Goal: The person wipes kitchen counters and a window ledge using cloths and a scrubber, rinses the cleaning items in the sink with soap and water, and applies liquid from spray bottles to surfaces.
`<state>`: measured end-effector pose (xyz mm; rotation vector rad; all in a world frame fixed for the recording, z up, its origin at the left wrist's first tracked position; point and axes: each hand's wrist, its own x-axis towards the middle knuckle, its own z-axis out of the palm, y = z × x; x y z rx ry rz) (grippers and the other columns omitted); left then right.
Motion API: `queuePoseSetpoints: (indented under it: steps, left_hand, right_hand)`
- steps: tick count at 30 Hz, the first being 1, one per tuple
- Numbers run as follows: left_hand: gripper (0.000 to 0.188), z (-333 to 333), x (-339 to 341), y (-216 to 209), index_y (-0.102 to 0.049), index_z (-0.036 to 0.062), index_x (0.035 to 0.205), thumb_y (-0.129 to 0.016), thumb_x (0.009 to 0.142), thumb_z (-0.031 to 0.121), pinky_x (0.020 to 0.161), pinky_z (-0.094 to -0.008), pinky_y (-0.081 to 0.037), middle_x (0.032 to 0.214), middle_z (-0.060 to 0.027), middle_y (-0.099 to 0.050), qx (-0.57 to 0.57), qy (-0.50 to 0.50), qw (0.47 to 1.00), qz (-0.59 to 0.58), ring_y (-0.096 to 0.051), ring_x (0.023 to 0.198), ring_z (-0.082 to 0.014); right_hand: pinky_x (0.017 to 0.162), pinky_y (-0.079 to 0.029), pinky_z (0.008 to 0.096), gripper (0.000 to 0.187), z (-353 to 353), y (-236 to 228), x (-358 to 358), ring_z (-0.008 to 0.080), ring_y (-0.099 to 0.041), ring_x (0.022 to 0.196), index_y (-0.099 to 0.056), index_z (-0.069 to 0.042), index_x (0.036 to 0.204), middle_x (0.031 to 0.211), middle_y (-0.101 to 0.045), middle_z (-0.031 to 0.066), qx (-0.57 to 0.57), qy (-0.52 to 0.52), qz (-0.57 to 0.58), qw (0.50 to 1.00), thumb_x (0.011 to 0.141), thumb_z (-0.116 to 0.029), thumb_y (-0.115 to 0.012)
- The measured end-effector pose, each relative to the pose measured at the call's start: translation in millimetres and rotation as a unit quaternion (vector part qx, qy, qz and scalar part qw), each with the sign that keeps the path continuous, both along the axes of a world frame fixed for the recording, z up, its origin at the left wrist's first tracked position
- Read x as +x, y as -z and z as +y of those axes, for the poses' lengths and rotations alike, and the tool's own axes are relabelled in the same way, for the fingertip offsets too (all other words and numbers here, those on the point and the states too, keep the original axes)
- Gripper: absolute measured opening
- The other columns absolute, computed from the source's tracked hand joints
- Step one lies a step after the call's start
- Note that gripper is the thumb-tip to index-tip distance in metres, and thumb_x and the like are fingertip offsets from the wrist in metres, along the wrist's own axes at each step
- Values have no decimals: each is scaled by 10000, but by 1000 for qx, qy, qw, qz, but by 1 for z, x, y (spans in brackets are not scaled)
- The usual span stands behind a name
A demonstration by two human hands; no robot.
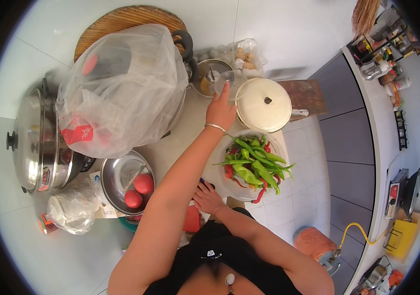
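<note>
My left hand (pixel 221 109), a bangle on its wrist, reaches across the table with its fingers on a clear cup-like container (pixel 230 80). The container is see-through and its exact shape is hard to make out. Just left of it is a round metal pot (pixel 201 84) with something yellowish inside. Near the front edge of the table lies my right hand (pixel 209 198), fingers spread, beside a small dark object (pixel 207 183) partly covered by it. Green and red chili peppers (pixel 255 164) are heaped in a clear bowl (pixel 230 189) to the right of my left forearm.
A cream lidded pot (pixel 264 104) stands at the far right by a wooden board (pixel 306 98). Plastic sheeting (pixel 126 93) covers a bulky thing at left. Beside it are a steel steamer (pixel 29 140) and a metal basin (pixel 116 183) holding two red round items (pixel 143 184).
</note>
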<state>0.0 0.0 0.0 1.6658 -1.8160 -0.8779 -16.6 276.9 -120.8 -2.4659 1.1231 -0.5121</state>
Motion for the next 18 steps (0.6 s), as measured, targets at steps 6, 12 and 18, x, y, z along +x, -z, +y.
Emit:
queuePoseSetpoints:
  steps: [6, 12, 18]
  left_hand:
    - [860, 20, 12, 1, -153, 179, 1455, -584, 741, -30, 794, -318, -520, 1419, -184, -325, 0, 2, 983, 184, -590, 1046, -262]
    - [845, 29, 24, 9, -166, 153, 1449, -569, 735, -49, 785, -306, -522, 1432, -203, -283, -49, -30, 965, 255, -561, 1083, -276]
    - [344, 124, 62, -10, -522, 14, 1163, -581, 827, 53, 751, -273, -512, 1132, -139, -568, -40, -123, 933, 335, -613, 920, -196]
  right_hand:
    - [1086, -198, 427, 459, 1, -4, 0, 222, -311, 1312, -541, -167, 1231, 1382, -408, 28, -22, 15, 14, 1000, 783, -264, -524]
    - [1072, -222, 446, 402, -3, 1, 3, 242, -361, 1260, -579, -157, 1153, 1270, -478, 30, -15, -10, 30, 999, 774, -289, -548]
    - [1057, -245, 479, 390, -3, 8, 8, 280, -375, 1229, -607, -125, 1112, 1236, -502, 60, -24, -22, 16, 999, 775, -318, -573]
